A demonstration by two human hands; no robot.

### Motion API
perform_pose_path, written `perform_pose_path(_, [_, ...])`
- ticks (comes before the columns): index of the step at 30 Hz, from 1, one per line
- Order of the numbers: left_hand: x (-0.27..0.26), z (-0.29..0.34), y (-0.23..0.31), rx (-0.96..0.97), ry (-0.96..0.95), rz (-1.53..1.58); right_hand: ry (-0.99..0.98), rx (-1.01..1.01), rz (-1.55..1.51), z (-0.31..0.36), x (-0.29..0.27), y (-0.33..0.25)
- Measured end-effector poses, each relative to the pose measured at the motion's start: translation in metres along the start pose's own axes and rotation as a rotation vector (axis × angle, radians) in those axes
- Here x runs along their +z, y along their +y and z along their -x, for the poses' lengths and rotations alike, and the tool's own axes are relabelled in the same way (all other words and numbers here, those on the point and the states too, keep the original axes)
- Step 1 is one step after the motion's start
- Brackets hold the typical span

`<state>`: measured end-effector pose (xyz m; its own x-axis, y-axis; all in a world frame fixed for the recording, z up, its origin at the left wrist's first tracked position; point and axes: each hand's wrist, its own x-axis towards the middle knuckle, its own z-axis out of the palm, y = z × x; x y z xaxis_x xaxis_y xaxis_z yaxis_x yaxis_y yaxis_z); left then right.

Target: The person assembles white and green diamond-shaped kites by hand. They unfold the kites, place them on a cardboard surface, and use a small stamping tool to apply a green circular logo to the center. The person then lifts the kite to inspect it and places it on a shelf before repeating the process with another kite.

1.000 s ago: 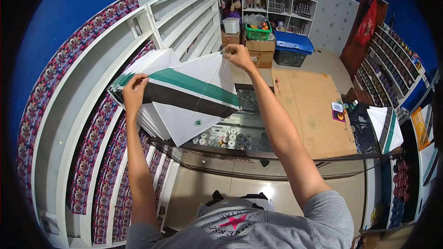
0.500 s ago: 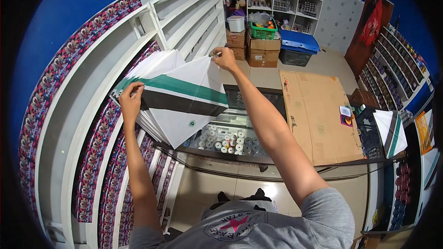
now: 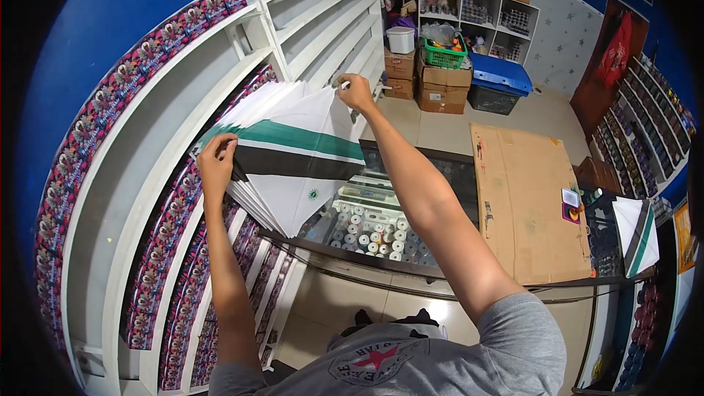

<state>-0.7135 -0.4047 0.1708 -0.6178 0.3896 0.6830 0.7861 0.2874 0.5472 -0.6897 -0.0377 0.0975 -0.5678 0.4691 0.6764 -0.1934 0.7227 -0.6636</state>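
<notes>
A stack of white diamond-shaped paper kites leans over the counter's left end by the shelves. The front kite has a green and a black band across it and a small green emblem low down. My right hand reaches far out with fingers pinched at that kite's upper corner. At the stack's left side my left hand has thumb and fingers bent together on the kite's banded edge; its fingertips partly hide the grip. Behind the front kite, the edges of several others fan out.
A glass counter holding white spools stands below the kites. Flat cardboard covers its middle, and another striped kite lies at its right end. White shelves rise at left. Cartons and a blue-lidded bin stand behind.
The view has swung slightly left, so the surroundings sit farther right. Both hands stay at the front kite, and its right corner has shifted a little relative to the counter.
</notes>
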Motion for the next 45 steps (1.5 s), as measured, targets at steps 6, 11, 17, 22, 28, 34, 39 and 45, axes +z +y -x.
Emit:
perform_pose_path(6, [-0.008, -0.005, -0.014, 0.002, 0.029, -0.023, -0.039, 0.048, -0.034, -0.016, 0.024, -0.011])
perform_pose_path(11, [-0.010, -0.005, -0.016, 0.060, 0.009, -0.136, -0.012, -0.006, -0.007, -0.031, 0.045, 0.000])
perform_pose_path(17, [-0.014, 0.005, -0.018, 0.161, 0.013, -0.227, -0.088, 0.045, -0.051, -0.030, 0.059, -0.009])
perform_pose_path(22, [-0.014, 0.009, -0.024, 0.197, -0.029, -0.303, -0.111, 0.063, -0.092, -0.029, 0.067, -0.003])
perform_pose_path(28, [-0.015, 0.011, -0.031, 0.277, -0.007, -0.361, -0.194, 0.117, -0.105, -0.031, 0.075, 0.008])
perform_pose_path(34, [-0.014, 0.015, -0.033, 0.256, -0.019, -0.377, -0.178, 0.053, -0.117, -0.025, 0.070, 0.004])
perform_pose_path(39, [-0.016, 0.017, -0.030, 0.246, -0.026, -0.397, -0.172, 0.036, -0.112, -0.017, 0.059, -0.003])
perform_pose_path(45, [-0.011, 0.016, -0.017, 0.271, 0.022, -0.451, -0.099, -0.004, -0.120, -0.002, 0.030, 0.002])
